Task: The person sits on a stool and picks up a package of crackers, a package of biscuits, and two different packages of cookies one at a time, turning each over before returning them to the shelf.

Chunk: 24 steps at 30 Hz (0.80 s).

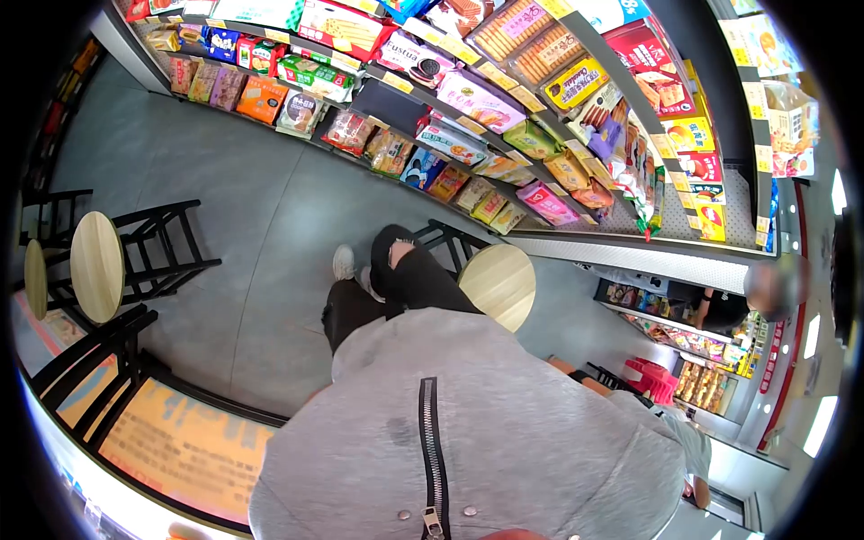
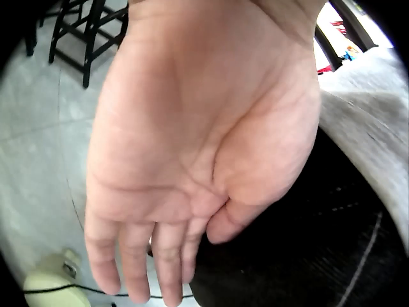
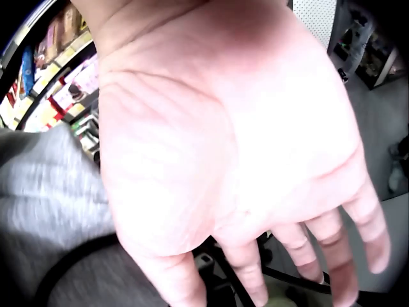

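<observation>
My left hand point(image 2: 198, 134) fills much of the left wrist view, palm to the camera. Its fingers hang relaxed beside the dark trouser leg point(image 2: 300, 236), and nothing is in it. In the right wrist view my right hand point(image 3: 236, 141) also shows its palm, brightly lit, with the fingers loosely spread and holding nothing. The grey top point(image 3: 51, 185) lies close by on the thumb side. From the head camera, the front of that top with its zip point(image 1: 434, 459) covers the lower middle, and neither hand shows clearly.
Shelves of packaged snacks point(image 1: 486, 99) curve across the top and right. A round wooden table point(image 1: 499, 286) stands right beside my legs. Another round table point(image 1: 97, 267) with black chairs point(image 1: 166, 252) is at left. People, one in grey point(image 1: 688, 441), are at right.
</observation>
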{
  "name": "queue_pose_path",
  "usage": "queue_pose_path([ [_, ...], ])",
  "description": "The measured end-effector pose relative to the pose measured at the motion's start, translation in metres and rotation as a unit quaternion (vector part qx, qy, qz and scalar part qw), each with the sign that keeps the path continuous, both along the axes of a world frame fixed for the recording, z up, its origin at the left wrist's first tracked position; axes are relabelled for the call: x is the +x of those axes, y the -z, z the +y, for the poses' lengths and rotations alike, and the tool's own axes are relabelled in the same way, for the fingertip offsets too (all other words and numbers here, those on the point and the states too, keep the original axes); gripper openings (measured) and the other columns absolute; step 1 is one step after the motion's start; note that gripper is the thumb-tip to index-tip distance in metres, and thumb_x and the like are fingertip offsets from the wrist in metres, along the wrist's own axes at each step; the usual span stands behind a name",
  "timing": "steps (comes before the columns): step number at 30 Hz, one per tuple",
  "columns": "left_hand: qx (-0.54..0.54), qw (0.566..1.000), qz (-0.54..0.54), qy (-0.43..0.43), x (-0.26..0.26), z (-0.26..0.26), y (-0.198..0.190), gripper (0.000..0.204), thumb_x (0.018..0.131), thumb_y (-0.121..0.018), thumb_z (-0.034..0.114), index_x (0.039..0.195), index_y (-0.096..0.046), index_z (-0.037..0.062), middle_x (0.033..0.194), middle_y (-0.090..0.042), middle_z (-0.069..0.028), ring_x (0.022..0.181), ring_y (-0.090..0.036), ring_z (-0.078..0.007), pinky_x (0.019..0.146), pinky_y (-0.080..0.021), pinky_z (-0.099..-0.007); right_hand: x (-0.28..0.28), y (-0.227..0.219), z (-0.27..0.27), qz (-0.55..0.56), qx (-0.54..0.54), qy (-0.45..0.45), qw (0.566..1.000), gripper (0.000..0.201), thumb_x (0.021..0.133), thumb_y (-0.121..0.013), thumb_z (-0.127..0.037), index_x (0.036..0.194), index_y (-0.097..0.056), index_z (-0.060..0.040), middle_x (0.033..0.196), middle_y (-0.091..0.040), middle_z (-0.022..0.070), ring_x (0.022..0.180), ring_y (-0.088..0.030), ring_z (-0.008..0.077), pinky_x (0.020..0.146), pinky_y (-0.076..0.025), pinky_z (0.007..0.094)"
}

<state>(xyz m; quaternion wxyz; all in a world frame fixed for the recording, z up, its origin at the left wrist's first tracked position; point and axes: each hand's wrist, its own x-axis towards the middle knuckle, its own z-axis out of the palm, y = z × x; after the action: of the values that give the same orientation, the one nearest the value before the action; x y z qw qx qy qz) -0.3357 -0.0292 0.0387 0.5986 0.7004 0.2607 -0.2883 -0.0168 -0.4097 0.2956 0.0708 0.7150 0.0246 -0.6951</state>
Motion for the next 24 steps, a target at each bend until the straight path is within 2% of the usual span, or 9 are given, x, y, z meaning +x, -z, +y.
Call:
queue_pose_path([
  [7,-0.13,0.99,0.038,-0.04,-0.035,-0.072,0.025,0.021,0.07,-0.055,0.018,0.079,-0.058,-0.0007,0.074,-0.061,-0.0151,0.066,-0.057,-0.0245,0.06,-0.045,-0.0347,0.02,-0.053,0.007,0.034,-0.086,0.032,0.995,0.042,0.08,-0.049,-0.031,0.113,-0.044,-0.0049,0.101,-0.053,0.0115,0.083,-0.052,0.0211,0.073,-0.044,0.0328],
  [16,-0.315,0.936,0.124,-0.098,-0.054,-0.178,0.067,0.023,0.07,-0.055,0.019,0.081,-0.058,-0.0011,0.074,-0.061,-0.0144,0.066,-0.057,-0.024,0.06,-0.046,-0.0339,0.059,-0.061,0.004,0.059,-0.153,0.043,0.986,0.047,0.075,-0.055,-0.032,0.112,-0.044,-0.0048,0.098,-0.054,0.0136,0.081,-0.054,0.0238,0.071,-0.045,0.0348],
  [20,-0.422,0.871,0.199,-0.152,-0.047,-0.221,0.114,0.023,0.071,-0.055,0.019,0.082,-0.058,-0.0012,0.074,-0.061,-0.0141,0.066,-0.057,-0.0239,0.06,-0.046,-0.0336,0.092,-0.047,-0.028,0.079,-0.16,0.052,0.983,0.049,0.073,-0.058,-0.033,0.111,-0.044,-0.0048,0.097,-0.055,0.0145,0.08,-0.055,0.0249,0.071,-0.045,0.0357],
  [22,-0.505,0.804,0.209,-0.234,-0.045,-0.22,0.166,0.024,0.071,-0.055,0.019,0.083,-0.058,-0.0013,0.074,-0.061,-0.0139,0.066,-0.057,-0.0238,0.06,-0.046,-0.0334,0.121,-0.022,-0.058,0.094,-0.15,0.057,0.983,0.05,0.072,-0.059,-0.033,0.111,-0.044,-0.0047,0.096,-0.055,0.015,0.079,-0.055,0.0255,0.071,-0.046,0.0361],
  [23,-0.518,0.794,0.164,-0.273,-0.043,-0.21,0.202,0.024,0.071,-0.055,0.019,0.083,-0.058,-0.0014,0.074,-0.061,-0.0139,0.066,-0.057,-0.0237,0.06,-0.046,-0.0333,0.137,-0.001,-0.074,0.101,-0.145,0.059,0.983,0.05,0.072,-0.06,-0.033,0.11,-0.044,-0.0047,0.096,-0.055,0.0152,0.079,-0.055,0.0258,0.07,-0.046,0.0363],
  [24,-0.322,0.921,-0.002,-0.218,-0.023,-0.168,0.234,0.029,0.073,-0.054,0.023,0.087,-0.056,-0.0018,0.075,-0.061,-0.0134,0.066,-0.057,-0.0232,0.058,-0.047,-0.0326,0.144,0.018,-0.081,0.093,-0.134,0.064,0.984,0.051,0.071,-0.06,-0.033,0.11,-0.044,-0.0047,0.096,-0.055,0.0154,0.079,-0.055,0.0261,0.07,-0.046,0.0365],
])
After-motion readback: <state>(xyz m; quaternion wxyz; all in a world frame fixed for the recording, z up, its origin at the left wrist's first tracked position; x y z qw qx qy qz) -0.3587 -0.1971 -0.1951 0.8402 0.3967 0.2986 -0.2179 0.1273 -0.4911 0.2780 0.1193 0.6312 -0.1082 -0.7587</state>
